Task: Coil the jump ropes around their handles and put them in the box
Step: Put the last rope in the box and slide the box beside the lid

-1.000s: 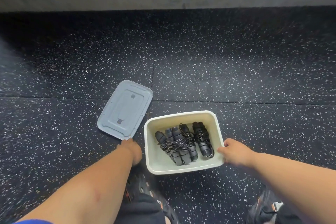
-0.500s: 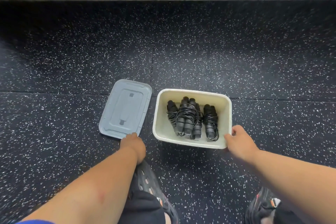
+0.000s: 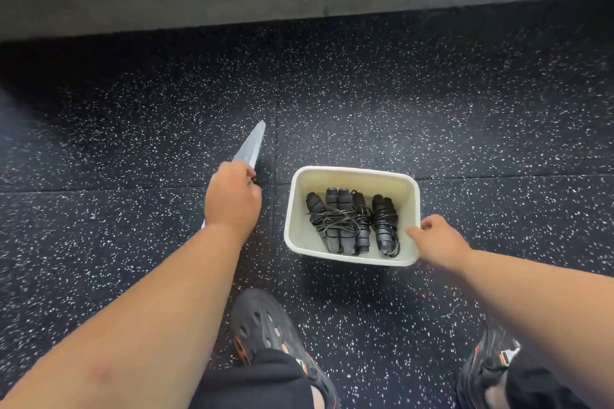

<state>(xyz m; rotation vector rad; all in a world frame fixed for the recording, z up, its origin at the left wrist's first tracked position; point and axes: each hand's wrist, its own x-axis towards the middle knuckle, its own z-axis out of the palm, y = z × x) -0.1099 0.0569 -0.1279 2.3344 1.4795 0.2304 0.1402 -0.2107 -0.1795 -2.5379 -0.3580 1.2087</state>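
- Speckled black rubber floor (image 3: pixel 432 103) fills the frame as before.
- The cream box (image 3: pixel 352 173) sits right of centre, its near right corner gripped by the right hand (image 3: pixel 435 242).
- The grey lid (image 3: pixel 251 146), flat earlier, now stands on edge left of centre, clasped by the left hand (image 3: pixel 232 199).
- Coiled jump ropes (image 3: pixel 352 219) remain inside the box.

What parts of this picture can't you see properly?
- Lid, head view: turned edge-on and partly behind the left hand; its faces are hidden.
- Jump ropes in the box: tangled cords hide the exact count.
- Right hand: its fingertips are hidden by the hand itself at the rim.
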